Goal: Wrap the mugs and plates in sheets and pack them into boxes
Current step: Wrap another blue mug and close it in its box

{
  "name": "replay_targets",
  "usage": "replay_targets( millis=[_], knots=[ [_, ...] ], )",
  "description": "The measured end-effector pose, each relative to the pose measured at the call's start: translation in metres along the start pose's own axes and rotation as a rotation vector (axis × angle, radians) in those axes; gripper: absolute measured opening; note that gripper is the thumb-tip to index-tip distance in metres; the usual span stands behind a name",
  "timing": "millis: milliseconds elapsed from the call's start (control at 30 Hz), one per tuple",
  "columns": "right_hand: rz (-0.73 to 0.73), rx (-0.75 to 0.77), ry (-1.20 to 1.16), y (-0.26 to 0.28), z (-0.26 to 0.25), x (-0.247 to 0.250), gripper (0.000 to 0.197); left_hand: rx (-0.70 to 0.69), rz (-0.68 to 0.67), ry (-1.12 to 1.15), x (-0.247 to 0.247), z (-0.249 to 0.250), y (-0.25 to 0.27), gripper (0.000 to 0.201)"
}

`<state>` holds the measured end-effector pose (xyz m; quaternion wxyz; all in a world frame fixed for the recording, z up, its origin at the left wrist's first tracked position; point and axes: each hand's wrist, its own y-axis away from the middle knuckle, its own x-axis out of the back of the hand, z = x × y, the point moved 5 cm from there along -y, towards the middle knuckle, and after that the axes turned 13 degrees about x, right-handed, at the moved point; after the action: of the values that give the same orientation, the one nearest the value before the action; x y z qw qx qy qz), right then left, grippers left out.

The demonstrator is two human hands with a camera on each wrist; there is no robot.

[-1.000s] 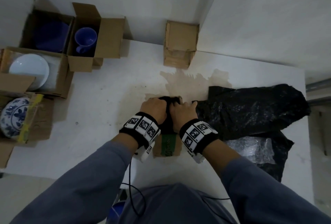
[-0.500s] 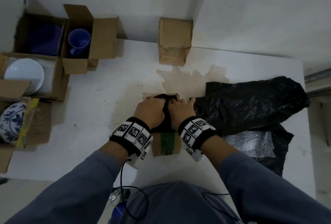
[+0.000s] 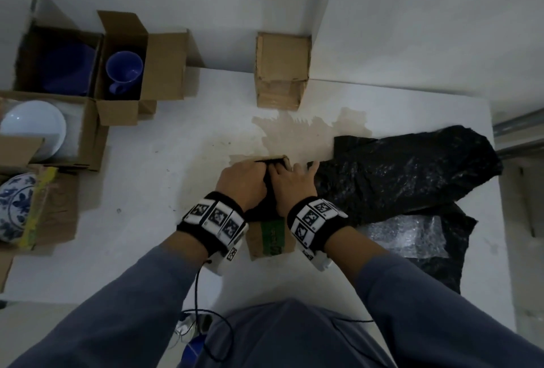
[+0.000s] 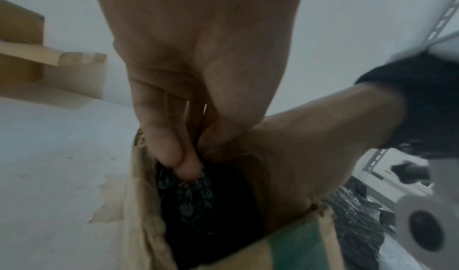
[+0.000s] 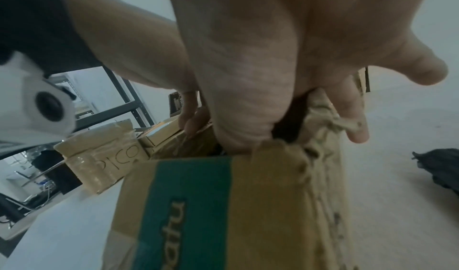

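Observation:
A small cardboard box [image 3: 270,241] with a green stripe stands on the white table [image 3: 141,191] right in front of me. Inside it sits a bundle wrapped in a black sheet [image 4: 206,205]; what is wrapped is hidden. My left hand [image 3: 244,182] reaches into the box from the left, its fingertips [image 4: 181,162] pressing on the black wrap. My right hand [image 3: 294,185] reaches in from the right beside it. In the right wrist view its fingers [image 5: 238,133] go down inside the box [image 5: 248,205], with the thumb spread out to the side.
Black plastic sheets [image 3: 412,179] and bubble wrap [image 3: 412,235] lie to the right. A shut box [image 3: 282,73] stands at the back. On the left, open boxes hold a blue mug [image 3: 123,73], a blue plate [image 3: 67,67], a white plate [image 3: 32,129] and a patterned plate [image 3: 14,206].
Both hands have stayed at the box and sunk a little deeper onto the black bundle. The right hand's fingers have stretched out further.

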<state>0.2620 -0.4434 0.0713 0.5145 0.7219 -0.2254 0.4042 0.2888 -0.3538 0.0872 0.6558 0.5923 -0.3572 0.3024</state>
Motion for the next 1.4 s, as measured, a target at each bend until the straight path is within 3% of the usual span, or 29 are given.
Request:
replay_targets(
  millis=[100, 233, 333, 400, 600, 767, 900, 1000, 1133, 1400],
  knots=[
    [-0.016, 0.006, 0.021, -0.004, 0.001, 0.000, 0.069, 0.000, 0.078, -0.057, 0.002, -0.001, 0.004, 0.036],
    [0.019, 0.036, 0.044, 0.001, 0.001, -0.004, 0.079, 0.064, -0.081, -0.095, -0.007, 0.005, -0.007, 0.029],
    [0.137, 0.035, 0.122, 0.014, -0.002, -0.007, 0.070, 0.091, -0.221, -0.078, -0.005, 0.008, -0.020, 0.028],
    [0.144, 0.001, 0.135, 0.018, -0.002, -0.007, 0.071, 0.082, -0.245, -0.063, -0.001, 0.005, -0.022, 0.027],
    [0.029, -0.019, 0.059, 0.003, -0.002, -0.004, 0.061, 0.170, -0.071, 0.120, 0.001, -0.004, 0.010, 0.022],
    [0.029, -0.016, 0.027, -0.003, -0.001, -0.010, 0.067, 0.209, -0.108, 0.095, -0.002, 0.004, 0.010, 0.023],
    [0.042, 0.013, 0.053, 0.000, 0.000, -0.013, 0.070, 0.156, -0.095, 0.013, -0.010, 0.009, 0.001, 0.019],
    [0.086, 0.015, 0.088, 0.005, 0.000, -0.013, 0.073, 0.132, -0.051, 0.018, -0.019, 0.005, -0.003, 0.032],
    [0.135, 0.013, 0.168, 0.012, -0.005, -0.007, 0.061, 0.114, -0.026, 0.016, -0.021, 0.006, -0.005, 0.036],
    [0.025, 0.003, 0.072, -0.004, -0.001, 0.000, 0.074, 0.032, 0.039, -0.005, -0.020, 0.002, 0.001, 0.035]
  ],
)
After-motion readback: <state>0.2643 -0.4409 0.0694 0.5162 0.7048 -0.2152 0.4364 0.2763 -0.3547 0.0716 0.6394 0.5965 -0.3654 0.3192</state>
